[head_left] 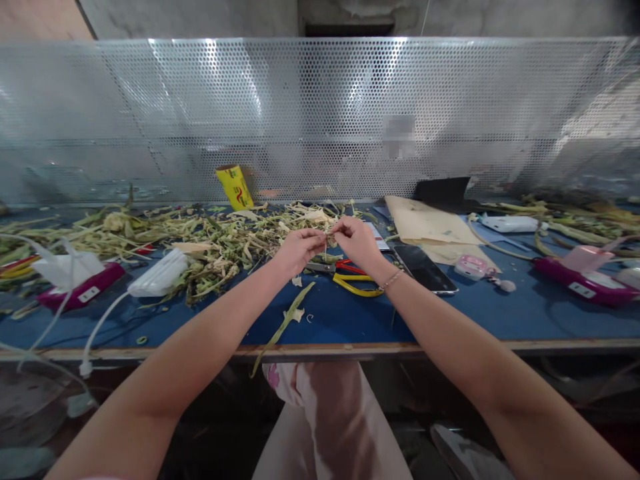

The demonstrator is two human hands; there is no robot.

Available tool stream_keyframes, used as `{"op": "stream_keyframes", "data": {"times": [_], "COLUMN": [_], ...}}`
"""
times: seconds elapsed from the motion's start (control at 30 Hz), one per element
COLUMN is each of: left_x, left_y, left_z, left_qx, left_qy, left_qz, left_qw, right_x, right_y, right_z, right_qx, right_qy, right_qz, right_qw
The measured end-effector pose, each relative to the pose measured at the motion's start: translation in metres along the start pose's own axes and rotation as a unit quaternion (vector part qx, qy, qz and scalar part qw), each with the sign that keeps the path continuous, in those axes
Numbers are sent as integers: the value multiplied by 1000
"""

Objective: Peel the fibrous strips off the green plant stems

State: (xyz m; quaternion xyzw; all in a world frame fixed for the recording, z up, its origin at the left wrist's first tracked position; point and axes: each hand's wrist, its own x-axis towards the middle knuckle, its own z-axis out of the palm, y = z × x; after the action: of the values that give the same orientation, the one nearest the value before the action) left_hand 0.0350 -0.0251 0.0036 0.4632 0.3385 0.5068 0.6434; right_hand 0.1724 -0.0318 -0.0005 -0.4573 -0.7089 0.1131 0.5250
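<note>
Left hand (300, 249) and right hand (355, 239) reach forward over the flat blue desk (360, 328), angled inward, fingertips nearly meeting.
Both pinch a tiny greenish plant scrap (328, 243), partly hidden by fingers, beside a tangled heap of dry green-tan stems (235, 243); metal scissors with looped red and yellow handles (350, 287) lie just nearer.

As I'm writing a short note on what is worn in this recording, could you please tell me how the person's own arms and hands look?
The left hand and right hand are ungloved, and both forearms are bare. A thin, chain-like bracelet circles the right wrist; none shows on the left.
</note>
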Motion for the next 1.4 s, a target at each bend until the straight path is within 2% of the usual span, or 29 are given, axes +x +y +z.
{"op": "stream_keyframes", "data": {"times": [0.43, 0.67, 0.83, 1.1, 1.4], "left_x": [-2, -2, -2, -2, -2], "left_y": [2, 4, 2, 1, 2], "left_z": [0, 1, 1, 0, -1], "left_qx": [-1, -14, -10, -6, -1], "left_qy": [-2, 0, -1, 3, 1], "left_qz": [-13, -16, -6, -3, 3], "left_qw": [1000, 1000, 1000, 1000, 1000], "right_x": [-1, 0, -1, -1, -2], "right_y": [-3, -2, -2, -2, -3], "right_z": [-2, -2, -1, 0, 1], "right_qx": [-60, -68, -68, -53, -55], "right_qy": [7, 28, 24, 30, 22], "right_qz": [-91, -75, -83, -58, -81], "right_qw": [994, 994, 994, 996, 995]}}
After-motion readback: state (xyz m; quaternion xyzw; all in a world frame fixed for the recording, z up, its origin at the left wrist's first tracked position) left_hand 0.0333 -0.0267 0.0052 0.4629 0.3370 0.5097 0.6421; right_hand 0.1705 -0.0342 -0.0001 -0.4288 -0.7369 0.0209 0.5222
